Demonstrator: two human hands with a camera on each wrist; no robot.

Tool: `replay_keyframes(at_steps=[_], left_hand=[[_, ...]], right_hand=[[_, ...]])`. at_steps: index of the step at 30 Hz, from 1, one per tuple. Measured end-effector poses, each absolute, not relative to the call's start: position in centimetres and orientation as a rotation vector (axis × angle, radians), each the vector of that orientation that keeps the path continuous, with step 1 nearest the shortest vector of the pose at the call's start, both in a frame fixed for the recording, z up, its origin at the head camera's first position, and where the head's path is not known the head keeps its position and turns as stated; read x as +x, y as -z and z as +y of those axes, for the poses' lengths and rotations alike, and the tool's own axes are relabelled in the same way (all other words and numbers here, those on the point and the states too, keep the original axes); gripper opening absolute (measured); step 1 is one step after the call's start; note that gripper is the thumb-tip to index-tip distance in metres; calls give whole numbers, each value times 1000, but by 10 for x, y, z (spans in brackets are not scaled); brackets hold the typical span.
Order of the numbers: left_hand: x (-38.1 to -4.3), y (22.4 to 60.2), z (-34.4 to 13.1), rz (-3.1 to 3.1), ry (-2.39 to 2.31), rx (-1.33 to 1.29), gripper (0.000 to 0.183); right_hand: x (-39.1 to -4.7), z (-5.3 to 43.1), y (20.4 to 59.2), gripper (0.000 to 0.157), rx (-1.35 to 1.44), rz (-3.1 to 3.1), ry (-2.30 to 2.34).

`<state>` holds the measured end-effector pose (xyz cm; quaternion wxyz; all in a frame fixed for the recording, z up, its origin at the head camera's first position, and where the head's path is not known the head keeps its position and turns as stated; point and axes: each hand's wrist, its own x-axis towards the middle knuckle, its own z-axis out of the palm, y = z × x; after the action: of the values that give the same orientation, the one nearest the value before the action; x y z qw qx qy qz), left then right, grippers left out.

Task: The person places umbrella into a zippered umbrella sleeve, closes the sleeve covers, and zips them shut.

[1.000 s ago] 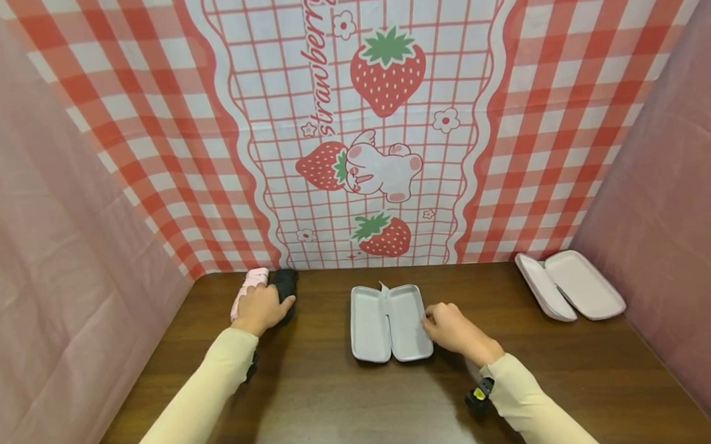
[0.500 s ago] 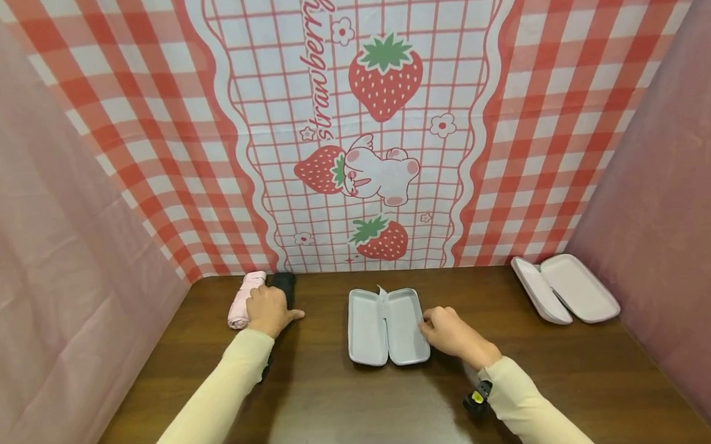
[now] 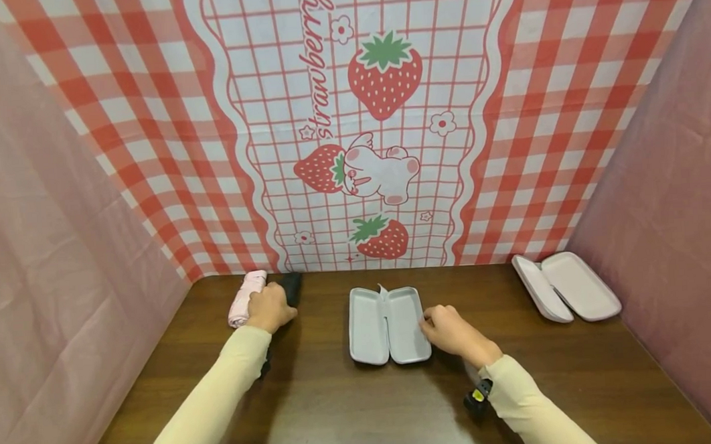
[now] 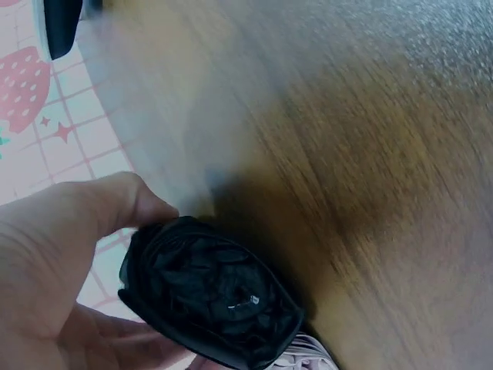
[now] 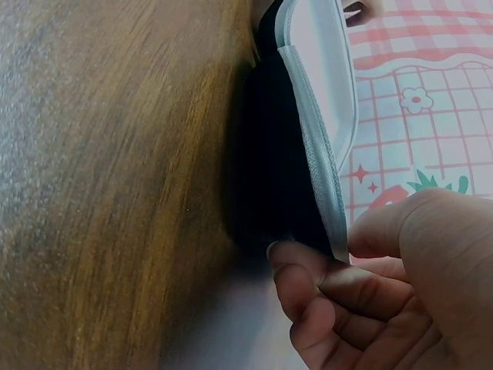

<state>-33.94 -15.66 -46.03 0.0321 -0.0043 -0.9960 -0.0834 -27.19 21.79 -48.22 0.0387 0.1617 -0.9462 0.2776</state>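
Note:
My left hand [image 3: 271, 308] grips a black rolled fabric bundle [image 3: 291, 287] at the back left of the table. In the left wrist view the bundle [image 4: 223, 301] shows its folded end, with a tiny white mark inside, between thumb and fingers. A pink rolled fabric bundle [image 3: 246, 300] lies just left of it. At the middle of the table a light grey zip case [image 3: 368, 325] lies spread open. My right hand [image 3: 454, 331] pinches its right rim; in the right wrist view the case's dark outer side [image 5: 281, 154] and pale zip edge show at the fingertips.
A second case [image 3: 582, 287], pale pinkish, lies opened at the back right. Behind the brown wooden table [image 3: 341, 410] hangs a strawberry-print cloth [image 3: 486, 175]. Pink cloth walls [image 3: 60, 231] stand at both sides.
My left hand shifted right off the pink bundle, and its spread thumb drew in against the black bundle, whose far end now tilts slightly right. The right hand stays at the grey case's rim.

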Motion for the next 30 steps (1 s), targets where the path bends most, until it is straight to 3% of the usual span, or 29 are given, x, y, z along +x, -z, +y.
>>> replay_keyframes(at_steps=[3, 10, 18, 30], left_hand=[[-338, 458, -155, -3095, 289, 5, 66], [-338, 461, -152, -3090, 262, -47, 42], [-342, 458, -149, -3076, 252, -108, 49], [-340, 446, -151, -3066, 390, -75, 32]], right_hand=[[-271, 218, 482, 14, 493, -2904, -859], [-270, 219, 481, 14, 483, -2903, -865], [-270, 220, 479, 15, 474, -2920, -870], [-270, 218, 483, 19, 490, -2900, -869]])
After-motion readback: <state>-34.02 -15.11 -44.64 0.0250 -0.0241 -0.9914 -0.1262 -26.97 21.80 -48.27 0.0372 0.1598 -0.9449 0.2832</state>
